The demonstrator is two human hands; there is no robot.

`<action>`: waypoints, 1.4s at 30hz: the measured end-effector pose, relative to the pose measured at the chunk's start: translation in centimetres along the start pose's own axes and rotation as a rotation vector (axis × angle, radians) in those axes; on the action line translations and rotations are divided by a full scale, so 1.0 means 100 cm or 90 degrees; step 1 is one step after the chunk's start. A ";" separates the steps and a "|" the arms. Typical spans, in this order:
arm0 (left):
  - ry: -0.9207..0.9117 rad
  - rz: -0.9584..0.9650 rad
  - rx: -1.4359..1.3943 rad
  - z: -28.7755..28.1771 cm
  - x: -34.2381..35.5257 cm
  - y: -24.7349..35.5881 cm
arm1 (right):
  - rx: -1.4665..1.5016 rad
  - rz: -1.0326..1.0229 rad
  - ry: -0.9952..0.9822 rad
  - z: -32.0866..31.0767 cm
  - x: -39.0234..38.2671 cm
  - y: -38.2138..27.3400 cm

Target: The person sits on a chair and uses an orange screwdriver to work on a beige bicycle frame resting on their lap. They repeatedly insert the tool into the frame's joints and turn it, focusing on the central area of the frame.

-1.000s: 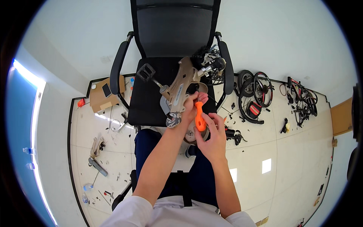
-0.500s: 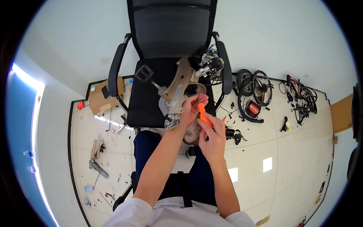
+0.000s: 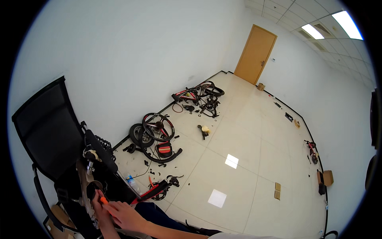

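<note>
1. Swung rightward since half a second ago, the head view puts the black office chair (image 3: 47,127) far left, tan frame (image 3: 84,181) over its seat.
2. Left hand (image 3: 100,209) sits beside the frame; its grip cannot be told.
3. Orange-handled tool (image 3: 104,200) slants past the left fingertips.
4. Right hand (image 3: 127,216) clamps its fingers around that handle.
5. Dark wheels (image 3: 159,126) rest on the floor (image 3: 238,139).

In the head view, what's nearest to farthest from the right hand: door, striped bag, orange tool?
1. Orange tool, held in the right hand.
2. Striped bag, on the floor, farther right.
3. Door, far off, upper right.
</note>
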State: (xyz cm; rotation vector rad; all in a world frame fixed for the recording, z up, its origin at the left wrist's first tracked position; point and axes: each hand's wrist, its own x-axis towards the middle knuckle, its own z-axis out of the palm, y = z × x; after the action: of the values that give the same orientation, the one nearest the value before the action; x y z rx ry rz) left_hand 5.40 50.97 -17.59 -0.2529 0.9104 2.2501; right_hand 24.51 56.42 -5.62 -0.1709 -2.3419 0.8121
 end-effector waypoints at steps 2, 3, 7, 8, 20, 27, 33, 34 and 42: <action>0.048 0.017 0.038 0.015 -0.014 0.002 | -0.013 0.011 0.009 0.012 -0.007 0.005; 0.042 0.007 0.036 0.011 -0.011 0.001 | -0.021 0.016 0.013 0.018 -0.009 0.007; -0.035 0.048 0.077 0.029 -0.041 0.003 | 0.001 0.118 -0.006 0.026 -0.005 0.011; -0.044 0.047 0.063 0.032 -0.046 0.004 | -0.007 0.134 -0.034 0.021 0.000 0.006; -0.158 0.346 0.324 0.010 -0.052 -0.013 | -0.043 -0.025 0.121 0.024 -0.006 0.007; -0.412 -0.229 -0.058 -0.078 0.038 0.005 | -0.060 0.109 0.021 0.037 0.003 0.009; -0.053 -0.048 -0.032 0.008 -0.023 0.006 | -0.034 0.192 -0.014 0.030 0.007 0.003; -0.038 -0.044 -0.031 0.007 -0.021 0.005 | -0.049 0.178 -0.015 0.030 0.005 0.005; -0.041 0.015 0.011 -0.026 -0.004 -0.008 | -0.107 0.058 -0.079 -0.006 0.015 -0.016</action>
State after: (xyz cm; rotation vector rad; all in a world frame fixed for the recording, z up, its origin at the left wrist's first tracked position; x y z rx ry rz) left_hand 6.06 49.44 -19.74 -0.1620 0.9033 2.2583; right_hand 23.87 55.92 -3.54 -0.3091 -2.5362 0.6869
